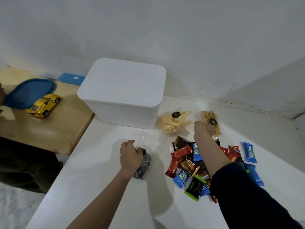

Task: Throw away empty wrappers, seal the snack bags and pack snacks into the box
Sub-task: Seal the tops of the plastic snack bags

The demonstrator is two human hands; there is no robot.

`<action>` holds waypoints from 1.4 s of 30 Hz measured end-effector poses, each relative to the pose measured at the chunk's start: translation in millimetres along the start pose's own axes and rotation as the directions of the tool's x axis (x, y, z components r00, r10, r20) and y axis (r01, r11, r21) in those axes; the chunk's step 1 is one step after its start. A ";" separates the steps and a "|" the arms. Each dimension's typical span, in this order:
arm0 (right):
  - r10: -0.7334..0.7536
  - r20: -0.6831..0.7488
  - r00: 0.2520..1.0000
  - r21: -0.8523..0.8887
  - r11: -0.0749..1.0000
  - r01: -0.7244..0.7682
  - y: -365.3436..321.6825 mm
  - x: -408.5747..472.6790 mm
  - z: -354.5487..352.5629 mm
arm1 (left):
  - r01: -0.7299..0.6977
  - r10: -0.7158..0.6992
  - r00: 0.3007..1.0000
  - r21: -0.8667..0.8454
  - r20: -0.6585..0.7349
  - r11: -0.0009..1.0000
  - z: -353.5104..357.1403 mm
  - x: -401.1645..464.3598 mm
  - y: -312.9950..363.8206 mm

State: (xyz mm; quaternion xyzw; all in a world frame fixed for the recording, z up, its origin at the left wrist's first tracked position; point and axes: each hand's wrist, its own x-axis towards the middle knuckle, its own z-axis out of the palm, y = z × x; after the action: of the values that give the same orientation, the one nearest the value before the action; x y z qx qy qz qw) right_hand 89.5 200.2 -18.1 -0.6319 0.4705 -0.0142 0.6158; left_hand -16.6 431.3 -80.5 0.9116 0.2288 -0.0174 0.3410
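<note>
A clear snack bag of dark swirled pieces lies on the white counter, in front of the white box; it is gripped by the left hand, whose fingers are curled over its near end beside a dark round sticker; the bag's clear, empty-looking upper part is spread toward the box. A second bag of small orange-brown pieces lies to the right, near the wall; its near end is covered by the right hand, whose fingers are curled on it, though how they pinch cannot be told, since they are seen from behind. Between the two hands, just beside the box, a third bag of pale yellow sticks is seen, also marked with a dark sticker. The box is closed by its lid and stands at the back of the counter against the wall. Under and around the right forearm a heap of small wrapped snacks is spread in red, blue, brown and black-and-green wrappers; one blue bar lies slightly apart at the right. To the left, on a lower wooden table, a yellow toy car rests against a blue lid.
</note>
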 end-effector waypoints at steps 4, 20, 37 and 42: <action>-0.158 0.151 0.976 0.214 0.969 0.124 0.1 -21.0 -12.0 | -0.051 0.051 0.999 -0.051 -0.001 0.997 -1.4 -5.6 13.4; -0.551 0.366 0.750 0.317 0.831 0.457 1.8 -114.1 -134.5 | -0.202 0.452 0.867 -0.681 0.211 0.704 -65.7 -53.6 139.9; -0.765 0.206 0.610 0.424 0.632 0.649 12.1 -133.2 -174.3 | -0.345 0.684 0.717 -0.785 0.133 0.514 -71.8 -100.3 167.9; -0.770 0.184 0.611 0.465 0.616 0.636 9.5 -132.3 -186.8 | -0.340 0.681 0.730 -0.838 0.050 0.426 -73.4 -103.2 173.2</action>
State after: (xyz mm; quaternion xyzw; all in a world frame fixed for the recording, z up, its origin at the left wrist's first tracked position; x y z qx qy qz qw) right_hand -101.3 140.2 93.7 -0.6357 0.0435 -0.2254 0.7370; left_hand -43.8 320.9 101.5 0.6679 -0.1546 0.0132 0.7279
